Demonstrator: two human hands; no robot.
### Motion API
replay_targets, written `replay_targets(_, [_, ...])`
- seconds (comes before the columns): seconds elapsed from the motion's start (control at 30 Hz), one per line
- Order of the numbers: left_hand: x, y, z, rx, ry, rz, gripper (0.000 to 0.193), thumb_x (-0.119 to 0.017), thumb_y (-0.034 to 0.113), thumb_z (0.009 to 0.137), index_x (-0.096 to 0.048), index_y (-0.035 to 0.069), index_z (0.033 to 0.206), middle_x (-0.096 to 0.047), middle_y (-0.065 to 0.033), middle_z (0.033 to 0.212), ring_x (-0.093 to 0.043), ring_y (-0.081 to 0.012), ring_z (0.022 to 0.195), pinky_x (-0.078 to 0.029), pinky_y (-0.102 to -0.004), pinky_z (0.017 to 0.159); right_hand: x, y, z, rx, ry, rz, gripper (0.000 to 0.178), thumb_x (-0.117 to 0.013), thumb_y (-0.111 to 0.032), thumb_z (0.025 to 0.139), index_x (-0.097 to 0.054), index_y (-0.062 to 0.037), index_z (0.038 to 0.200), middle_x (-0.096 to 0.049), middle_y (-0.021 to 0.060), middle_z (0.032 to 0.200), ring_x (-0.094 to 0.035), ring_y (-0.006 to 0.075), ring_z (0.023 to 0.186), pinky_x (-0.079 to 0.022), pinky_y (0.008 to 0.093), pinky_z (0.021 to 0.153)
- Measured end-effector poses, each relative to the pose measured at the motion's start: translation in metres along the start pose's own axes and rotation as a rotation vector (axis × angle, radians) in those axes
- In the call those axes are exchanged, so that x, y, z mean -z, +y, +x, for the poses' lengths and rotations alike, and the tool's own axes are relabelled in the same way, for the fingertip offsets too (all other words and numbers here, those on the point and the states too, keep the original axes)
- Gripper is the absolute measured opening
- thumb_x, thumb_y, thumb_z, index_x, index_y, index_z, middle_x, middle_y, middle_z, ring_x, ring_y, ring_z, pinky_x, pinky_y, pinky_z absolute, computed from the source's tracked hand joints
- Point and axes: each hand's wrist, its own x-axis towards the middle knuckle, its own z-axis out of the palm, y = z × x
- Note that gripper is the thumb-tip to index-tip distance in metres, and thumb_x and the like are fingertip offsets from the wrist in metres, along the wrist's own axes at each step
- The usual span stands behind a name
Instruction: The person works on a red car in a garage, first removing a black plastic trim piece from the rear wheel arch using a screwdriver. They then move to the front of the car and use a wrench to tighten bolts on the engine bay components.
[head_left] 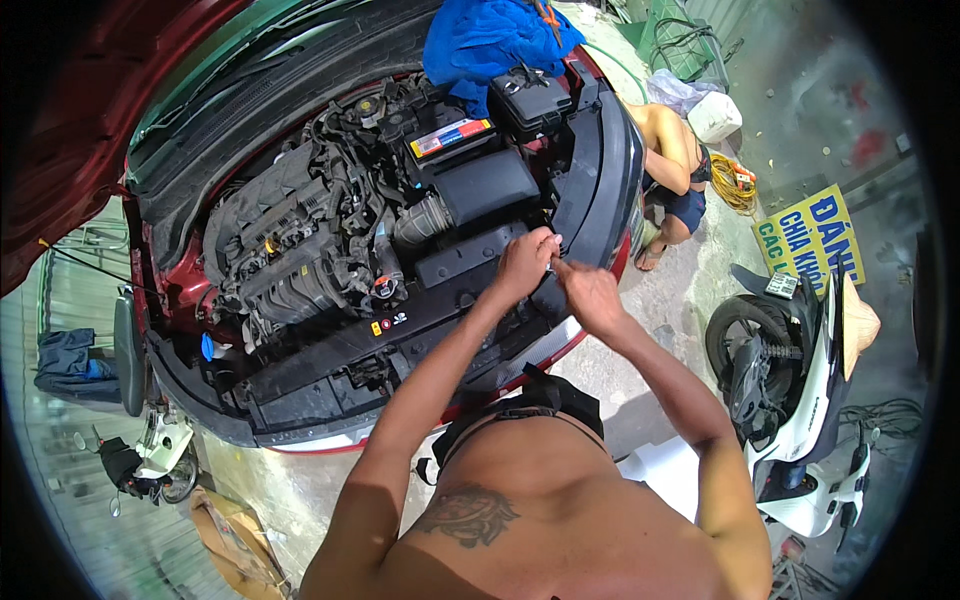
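Observation:
Over the front right corner of a red car's open engine bay, my two hands nearly meet. My left hand is closed with its fingertips together, near the black plastic trim along the bay's edge. Close beside it, my right hand is curled into a grip. Something small and thin may lie between them, but the fingers hide it and I cannot tell its kind. Just beyond are a black air filter box, its ribbed intake hose and the battery.
A blue cloth lies by a black fuse box. At the car's right side a person crouches, hands hidden. A white motorbike and a yellow sign stand on the right. The raised hood is upper left.

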Motion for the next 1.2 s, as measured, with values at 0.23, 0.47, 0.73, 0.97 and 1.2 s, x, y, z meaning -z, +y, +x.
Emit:
replay_targets(0.23, [-0.037,0.011,-0.059,-0.084,0.559,0.039,0.024,-0.044,0.024,0.103,-0.050,0.002,0.112,-0.064,-0.0163,0.091,-0.065,-0.0317,0.080,-0.049,-0.0439,0.070,0.016,0.024,0.033,0.365,0.301,-0.168,0.039,-0.059,-0.028,0.088,-0.064,-0.0129,0.123,-0.050,0.0153,0.139,-0.033,0.0272,0.141,-0.018,0.0510,0.118])
replay_targets(0.47, [-0.014,0.033,-0.052,0.057,0.359,0.260,0.019,-0.045,0.018,0.101,-0.049,-0.001,0.100,-0.063,-0.0241,0.081,-0.063,-0.0421,0.077,-0.046,-0.0521,0.067,0.000,0.035,0.030,0.292,0.262,-0.065,0.045,-0.056,-0.043,0.090,-0.064,-0.0139,0.124,-0.055,0.0146,0.128,-0.041,0.0320,0.134,-0.029,0.0477,0.113])
replay_targets(0.73, [0.008,0.018,0.001,0.049,0.557,0.332,0.042,-0.052,0.030,0.096,-0.059,0.001,0.067,-0.061,-0.0221,0.065,-0.063,-0.0413,0.065,-0.046,-0.0496,0.058,0.001,-0.006,0.006,-0.015,0.138,-0.143,0.034,-0.064,-0.039,0.088,-0.066,-0.0061,0.095,-0.066,0.0145,0.082,-0.068,0.0312,0.080,-0.051,0.0450,0.068])
replay_targets(0.97, [0.018,0.013,0.003,-0.037,0.093,0.237,0.042,-0.056,0.031,0.094,-0.057,-0.001,0.067,-0.056,-0.0206,0.062,-0.056,-0.0379,0.057,-0.041,-0.0427,0.054,-0.001,0.002,-0.013,0.025,-0.072,0.111,0.015,-0.060,-0.021,0.091,-0.062,-0.0077,0.097,-0.067,0.0200,0.077,-0.068,0.0367,0.076,-0.052,0.0492,0.064])
replay_targets(1.2, [-0.022,0.015,-0.044,-0.010,0.560,0.242,0.034,-0.050,0.024,0.100,-0.061,0.000,0.079,-0.062,-0.0220,0.071,-0.060,-0.0438,0.067,-0.043,-0.0513,0.061,0.016,0.019,0.040,0.352,0.521,-0.275,0.028,-0.060,-0.018,0.083,-0.068,-0.0051,0.107,-0.062,0.0203,0.111,-0.057,0.0352,0.113,-0.046,0.0438,0.091])
